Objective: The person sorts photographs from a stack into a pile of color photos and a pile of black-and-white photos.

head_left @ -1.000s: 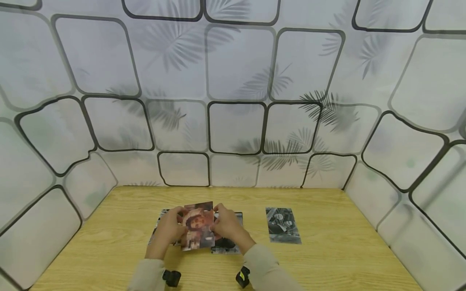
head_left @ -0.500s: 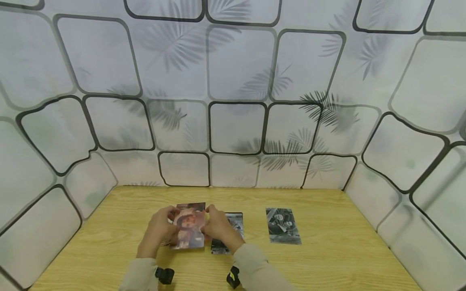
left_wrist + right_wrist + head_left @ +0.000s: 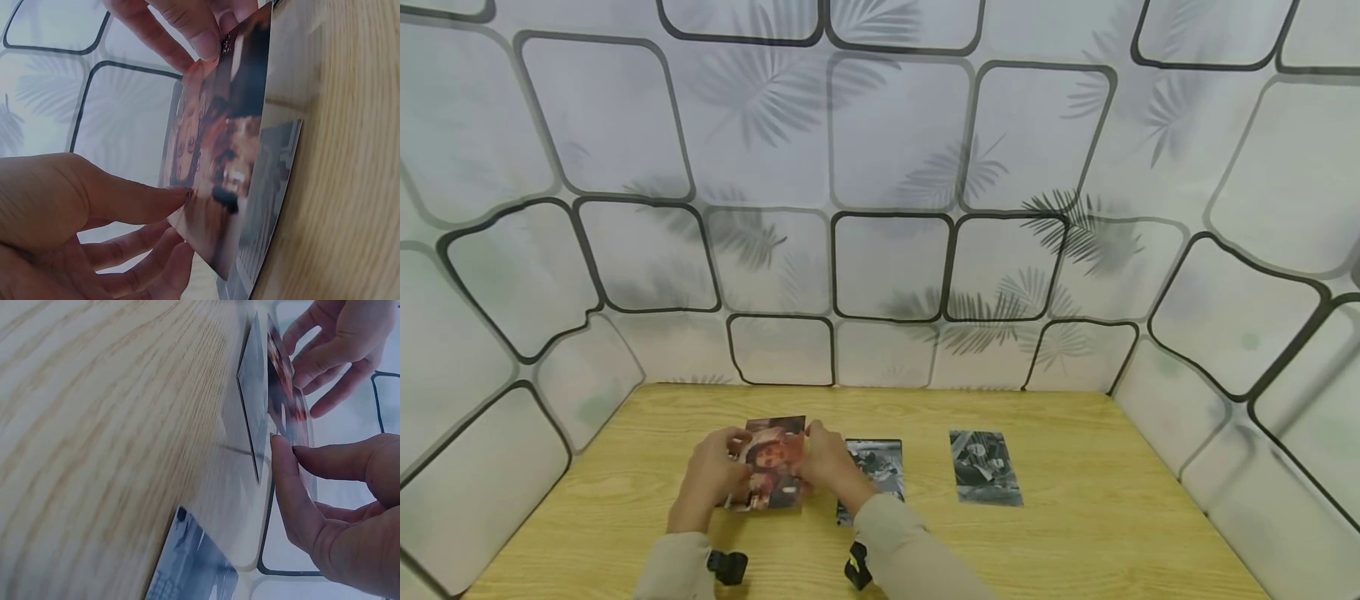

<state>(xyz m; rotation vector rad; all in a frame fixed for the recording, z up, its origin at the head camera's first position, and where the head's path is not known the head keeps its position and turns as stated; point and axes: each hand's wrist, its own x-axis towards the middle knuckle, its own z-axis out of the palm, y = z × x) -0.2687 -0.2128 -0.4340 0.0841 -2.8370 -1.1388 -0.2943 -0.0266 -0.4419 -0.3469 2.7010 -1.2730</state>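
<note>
The left grip (image 3: 713, 467) and the right grip (image 3: 827, 462) were both grasping one colour photograph (image 3: 775, 462), which hung between them, tilted, face toward the wearer. The left grip pinched its near edge with the thumb on the picture side and fingers curled behind, and the right grip pinched the opposite edge between thumb and forefinger; holding a thin, limp sheet from both sides presumably kept it flat and let its angle be steered, while staying at the margins left most of the picture uncovered. Directly below both grips lay a greyish print (image 3: 272, 181) on the counter (image 3: 1075, 525); the right wrist view showed a gap between the two sheets, so the held one seemed to be lined up over the lower one rather than resting on it. Just to the right of the right grip, partly under that forearm, lay a black-and-white print (image 3: 880, 462), and well apart farther right, another monochrome picture (image 3: 985, 468); their separate spots probably kept each one easy to see and pick up.
</note>
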